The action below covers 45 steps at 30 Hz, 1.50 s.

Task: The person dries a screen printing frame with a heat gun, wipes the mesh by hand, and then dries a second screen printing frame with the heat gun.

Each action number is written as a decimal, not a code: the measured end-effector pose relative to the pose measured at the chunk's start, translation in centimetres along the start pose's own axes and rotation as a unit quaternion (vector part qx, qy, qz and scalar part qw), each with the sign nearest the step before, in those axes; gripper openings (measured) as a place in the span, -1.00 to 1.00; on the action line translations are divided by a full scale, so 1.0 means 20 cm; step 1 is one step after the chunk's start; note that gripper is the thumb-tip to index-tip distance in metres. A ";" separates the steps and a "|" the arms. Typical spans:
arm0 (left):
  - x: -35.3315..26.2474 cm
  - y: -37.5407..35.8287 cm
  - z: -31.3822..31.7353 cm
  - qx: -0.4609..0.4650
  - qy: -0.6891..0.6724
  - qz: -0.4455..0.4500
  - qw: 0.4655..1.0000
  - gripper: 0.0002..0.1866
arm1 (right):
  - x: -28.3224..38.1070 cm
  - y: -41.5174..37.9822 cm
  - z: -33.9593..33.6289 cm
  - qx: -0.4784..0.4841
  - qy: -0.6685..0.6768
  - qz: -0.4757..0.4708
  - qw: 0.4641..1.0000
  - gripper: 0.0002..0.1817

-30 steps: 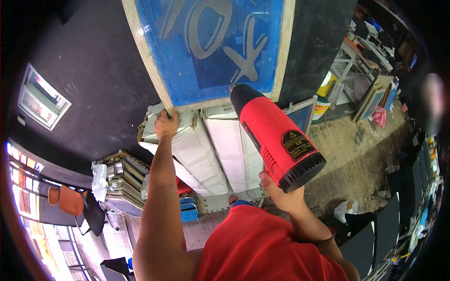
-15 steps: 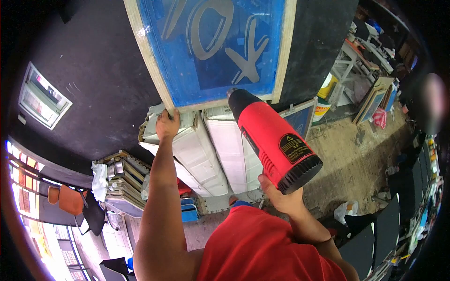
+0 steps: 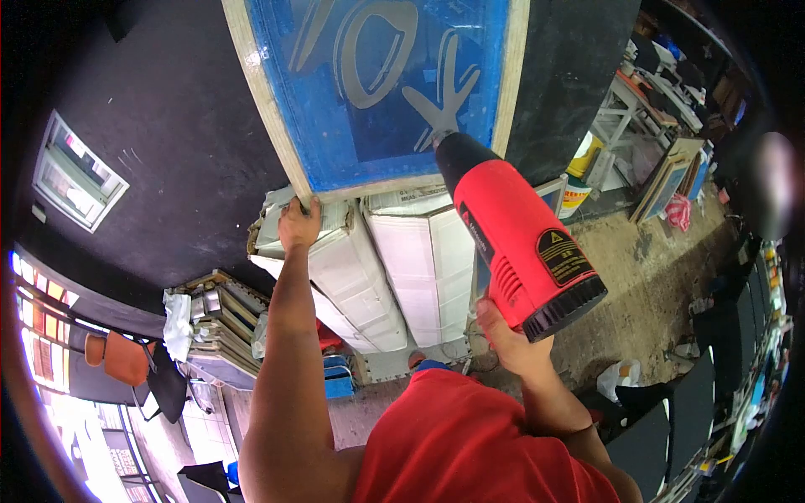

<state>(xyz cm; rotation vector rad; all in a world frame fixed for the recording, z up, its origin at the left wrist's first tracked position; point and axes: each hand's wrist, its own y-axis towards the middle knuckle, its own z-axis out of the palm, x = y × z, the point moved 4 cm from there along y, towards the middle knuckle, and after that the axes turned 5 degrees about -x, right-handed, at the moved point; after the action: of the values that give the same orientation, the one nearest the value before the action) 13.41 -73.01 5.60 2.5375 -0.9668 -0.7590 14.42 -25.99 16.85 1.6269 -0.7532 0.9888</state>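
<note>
The right hand point(image 3: 517, 342) is wrapped round the grip of the red heat gun point(image 3: 524, 243), whose nozzle points up and away from it at the lower part of the blue screen point(image 3: 394, 101). The left hand point(image 3: 299, 225) pinches the lower corner of the screen's wooden frame point(image 3: 268, 109), just above the white boxes point(image 3: 415, 268).

Two long white boxes point(image 3: 381, 277) stand side by side, their worn tops under the lower edge of a wooden frame point(image 3: 373, 192) (its panel blue, with grey lettering); the floor point(image 3: 637, 285) is stained and scuffed; on it, at the right, are a white bucket point(image 3: 574, 197), leaning boards point(image 3: 667, 184), a pink-and-white bag point(image 3: 678, 211) and, nearer, a clear plastic bag point(image 3: 616, 379).
</note>
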 end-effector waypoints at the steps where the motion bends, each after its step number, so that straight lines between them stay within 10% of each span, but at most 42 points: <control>1: 0.00 0.00 0.01 0.000 0.004 0.003 1.000 -0.46 | 0.01 0.01 -0.01 -0.018 0.029 0.008 0.999 -0.82; 5: 0.01 0.01 0.02 0.000 0.004 -0.003 1.000 -0.45 | 0.01 0.03 -0.04 -0.007 0.006 0.014 1.000 -0.85; 8: 0.02 0.01 0.02 -0.003 -0.001 0.004 1.000 -0.45 | -0.04 0.03 -0.06 0.003 -0.020 0.069 0.997 -0.45; 17: 0.05 0.02 0.06 -0.005 -0.003 -0.002 1.000 -0.48 | 0.01 0.07 -0.04 0.005 -0.012 0.064 0.998 -0.49; 19: 0.04 0.01 0.05 -0.007 -0.002 -0.003 1.000 -0.48 | 0.07 0.09 -0.03 0.005 -0.049 -0.024 0.999 -0.85; 45: 0.04 0.01 0.04 -0.011 -0.002 -0.003 1.000 -0.43 | 0.12 0.06 0.03 0.110 -0.033 -0.060 0.992 -0.84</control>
<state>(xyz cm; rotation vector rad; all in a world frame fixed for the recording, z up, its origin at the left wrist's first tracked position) 13.40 -73.78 4.83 2.5229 -0.9471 -0.7719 14.61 -26.98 19.41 1.8801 -0.5982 0.9624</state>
